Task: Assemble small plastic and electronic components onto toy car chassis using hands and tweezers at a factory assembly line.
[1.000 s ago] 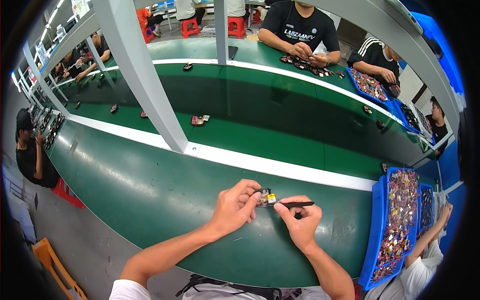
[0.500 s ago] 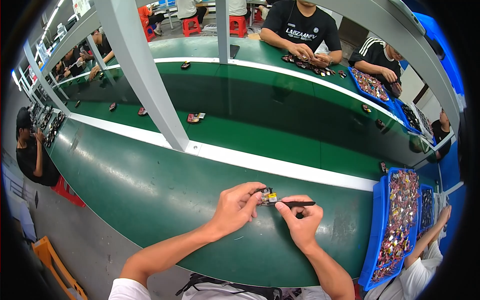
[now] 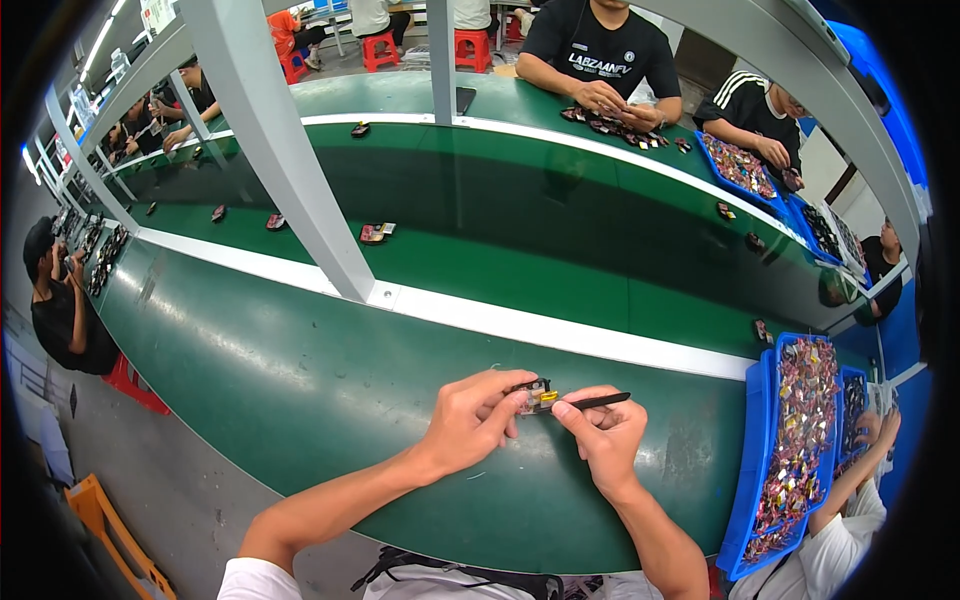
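Over the green bench (image 3: 300, 380), near its middle, I have a small black and clear gadget (image 3: 536, 397) up between my two hands. My left hand (image 3: 464, 418) pinches it on its left side, with my thumb and fingers close together. My right hand (image 3: 610, 440) holds a thin black stick (image 3: 606, 399), and its tip end comes right by the yellow bit on the gadget. I cannot tell if the tip touches it.

On my right, a big blue tray (image 3: 750, 480) is full of little red and white parts (image 3: 797, 430). Past the white edge (image 3: 570, 343) of the bench runs a long green strip (image 3: 520, 275). One small red and black piece (image 3: 376, 233) lies on it, near the foot of a gray post (image 3: 285, 140). Across from me, a person in a black shirt (image 3: 605, 60) works with small dark pieces (image 3: 615, 128).
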Demonstrator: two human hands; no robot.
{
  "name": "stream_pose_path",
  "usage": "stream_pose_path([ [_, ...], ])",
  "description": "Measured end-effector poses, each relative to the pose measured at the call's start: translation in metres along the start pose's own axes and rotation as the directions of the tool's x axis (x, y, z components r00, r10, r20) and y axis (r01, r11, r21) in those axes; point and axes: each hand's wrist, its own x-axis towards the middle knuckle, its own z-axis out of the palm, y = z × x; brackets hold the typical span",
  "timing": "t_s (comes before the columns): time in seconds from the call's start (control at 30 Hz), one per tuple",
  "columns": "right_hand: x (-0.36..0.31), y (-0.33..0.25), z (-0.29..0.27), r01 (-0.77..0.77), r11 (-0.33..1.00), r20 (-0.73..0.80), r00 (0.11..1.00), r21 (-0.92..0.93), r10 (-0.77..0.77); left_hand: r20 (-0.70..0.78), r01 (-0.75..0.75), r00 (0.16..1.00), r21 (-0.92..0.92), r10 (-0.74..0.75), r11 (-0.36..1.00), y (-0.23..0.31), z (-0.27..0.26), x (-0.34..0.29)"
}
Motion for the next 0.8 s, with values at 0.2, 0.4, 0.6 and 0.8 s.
stream_pose_path([
  [0.2,0.001,0.002,0.001,0.032,0.999,0.009,0.999,0.011,-0.032,-0.010,-0.025,1.000,0.010,0.025,1.000,0.001,0.001,0.000],
  [0.4,0.002,0.005,-0.002,0.045,0.999,0.032,0.998,-0.006,-0.045,-0.005,0.054,0.999,-0.042,-0.054,0.998,-0.004,-0.002,0.001],
  [0.6,0.002,0.006,-0.003,0.070,0.998,0.034,0.997,0.008,-0.070,0.111,0.194,0.978,-0.152,-0.178,0.969,-0.002,-0.008,0.005],
  [0.8,0.001,0.007,-0.003,0.196,0.978,0.035,0.980,-0.070,-0.194,0.145,0.251,0.963,-0.193,-0.226,0.948,-0.001,-0.010,0.005],
])
